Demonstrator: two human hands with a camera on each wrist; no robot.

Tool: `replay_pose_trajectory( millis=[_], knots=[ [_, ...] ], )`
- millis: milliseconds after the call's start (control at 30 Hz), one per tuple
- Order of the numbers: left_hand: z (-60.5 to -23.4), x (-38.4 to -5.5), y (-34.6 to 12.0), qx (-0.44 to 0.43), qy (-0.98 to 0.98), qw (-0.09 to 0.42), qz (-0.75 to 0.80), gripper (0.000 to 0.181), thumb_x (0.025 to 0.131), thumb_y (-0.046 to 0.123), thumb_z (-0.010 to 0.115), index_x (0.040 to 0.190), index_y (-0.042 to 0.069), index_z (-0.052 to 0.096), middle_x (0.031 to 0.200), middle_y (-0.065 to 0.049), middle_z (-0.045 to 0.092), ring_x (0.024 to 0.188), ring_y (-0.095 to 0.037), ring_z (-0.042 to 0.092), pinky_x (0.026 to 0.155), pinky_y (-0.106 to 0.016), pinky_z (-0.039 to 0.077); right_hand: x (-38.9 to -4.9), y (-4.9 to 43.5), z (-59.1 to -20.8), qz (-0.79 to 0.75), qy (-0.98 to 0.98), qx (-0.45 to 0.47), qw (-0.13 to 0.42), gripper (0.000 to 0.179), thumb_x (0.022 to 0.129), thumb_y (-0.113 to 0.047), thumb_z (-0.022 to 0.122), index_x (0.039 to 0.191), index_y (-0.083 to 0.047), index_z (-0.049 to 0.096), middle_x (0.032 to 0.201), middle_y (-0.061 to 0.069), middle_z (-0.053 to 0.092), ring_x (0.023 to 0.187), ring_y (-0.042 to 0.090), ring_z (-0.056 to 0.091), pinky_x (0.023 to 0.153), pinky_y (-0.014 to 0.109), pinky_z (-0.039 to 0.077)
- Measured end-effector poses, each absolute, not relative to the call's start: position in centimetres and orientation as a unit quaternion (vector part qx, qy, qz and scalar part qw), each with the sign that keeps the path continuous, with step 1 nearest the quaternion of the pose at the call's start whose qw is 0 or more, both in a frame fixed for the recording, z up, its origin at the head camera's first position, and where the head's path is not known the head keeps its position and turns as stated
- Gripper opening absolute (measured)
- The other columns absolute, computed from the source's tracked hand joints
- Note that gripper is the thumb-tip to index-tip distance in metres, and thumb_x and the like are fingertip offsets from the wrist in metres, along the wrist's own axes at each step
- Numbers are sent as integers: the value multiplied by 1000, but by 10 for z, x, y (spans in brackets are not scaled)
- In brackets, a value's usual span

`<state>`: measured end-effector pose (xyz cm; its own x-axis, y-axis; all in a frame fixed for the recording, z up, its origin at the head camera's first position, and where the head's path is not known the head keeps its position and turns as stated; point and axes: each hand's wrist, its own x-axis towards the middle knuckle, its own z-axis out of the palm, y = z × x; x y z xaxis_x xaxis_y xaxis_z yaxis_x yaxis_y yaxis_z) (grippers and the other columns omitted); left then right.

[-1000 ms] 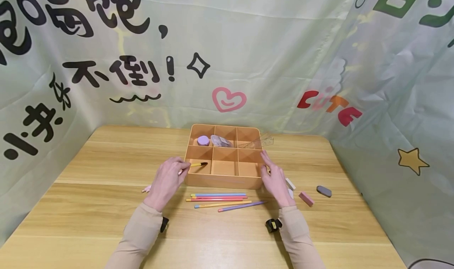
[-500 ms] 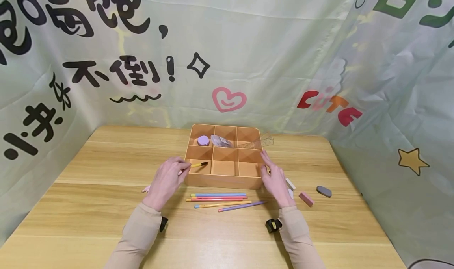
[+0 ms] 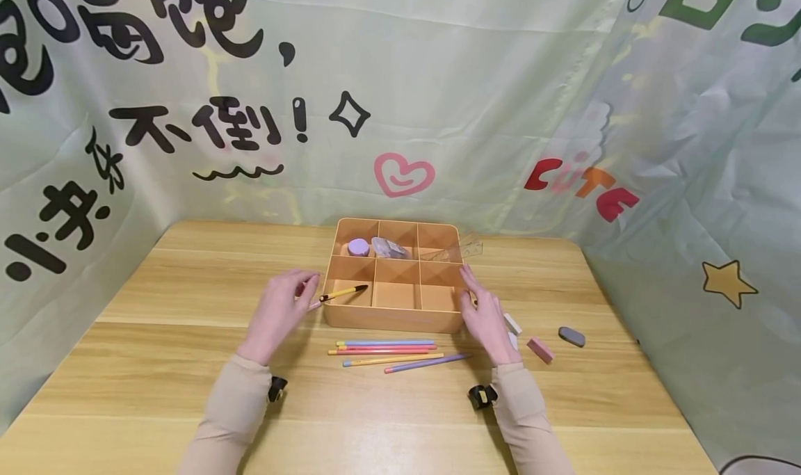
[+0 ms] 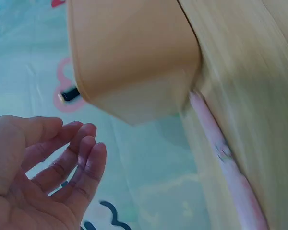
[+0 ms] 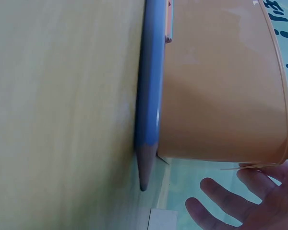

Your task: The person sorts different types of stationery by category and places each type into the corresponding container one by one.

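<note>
An orange six-compartment organizer box (image 3: 394, 320) stands at the back of the table. A paintbrush (image 3: 343, 293) with a yellow handle and dark bristles lies in its front left compartment, its black handle end (image 4: 69, 94) sticking out over the left rim. My left hand (image 3: 283, 311) hovers just left of the box, fingers loosely curved and holding nothing. My right hand (image 3: 484, 320) rests against the box's right side, its fingers spread and mostly straight in the right wrist view. A pink pen-like stick (image 4: 225, 153) lies on the table beside the box's left side.
Several coloured pencils (image 3: 388, 353) lie before the box. A purple round item (image 3: 359, 247), a clear plastic packet (image 3: 389, 248) and a transparent ruler (image 3: 453, 251) occupy the back compartments. A pink eraser (image 3: 541, 350), a grey oval eraser (image 3: 572, 336) and a white block (image 3: 512, 323) lie at right.
My left hand has let go of the paintbrush and drawn back to the left; the brush now lies across the box's left rim. The right hand has stayed in place.
</note>
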<state>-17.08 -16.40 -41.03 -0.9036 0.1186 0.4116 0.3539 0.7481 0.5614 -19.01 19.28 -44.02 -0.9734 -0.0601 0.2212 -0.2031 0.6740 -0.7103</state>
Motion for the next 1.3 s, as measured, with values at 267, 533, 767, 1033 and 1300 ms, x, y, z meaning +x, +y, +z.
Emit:
replay_pose_trajectory(
  millis=[267, 533, 767, 1033, 1300],
  knots=[
    [-420, -176, -203, -72, -948, 9, -310, 24, 94, 5, 61, 115, -5, 67, 95, -18, 74, 81, -23, 68, 70, -37, 58, -191, 193, -440, 397, -910, 74, 92, 51, 102, -7, 47, 152, -6, 42, 162, 9, 37, 35, 5, 23, 37, 25, 33],
    [-419, -172, -223, -36, -960, -105, -257, 31, 82, 12, 77, 110, 3, 68, 102, -13, 73, 92, -26, 65, 78, -48, 53, -191, 193, -441, 393, -912, 68, 93, 51, 102, -8, 46, 152, -6, 43, 162, 9, 38, 35, 5, 24, 36, 26, 33],
    [-417, -169, -228, -21, -956, -134, -259, 36, 76, 7, 81, 110, 4, 67, 103, -14, 71, 95, -27, 63, 80, -49, 50, -191, 193, -441, 391, -913, 69, 94, 50, 102, -8, 47, 152, -5, 43, 162, 9, 38, 35, 5, 24, 36, 25, 32],
    [-418, -170, -230, -17, -956, -139, -259, 33, 77, 3, 79, 107, 2, 67, 99, -14, 69, 90, -25, 61, 76, -43, 49, -191, 193, -441, 389, -914, 69, 94, 49, 103, -8, 46, 152, -5, 43, 162, 7, 38, 35, 5, 23, 36, 25, 32],
    [-418, -169, -228, -9, -956, -137, -258, 26, 78, 2, 78, 102, 2, 68, 97, -15, 70, 88, -25, 60, 75, -41, 48, -192, 193, -442, 388, -914, 72, 97, 49, 102, -7, 47, 151, -4, 44, 161, 7, 39, 36, 5, 22, 37, 25, 32]
  ],
)
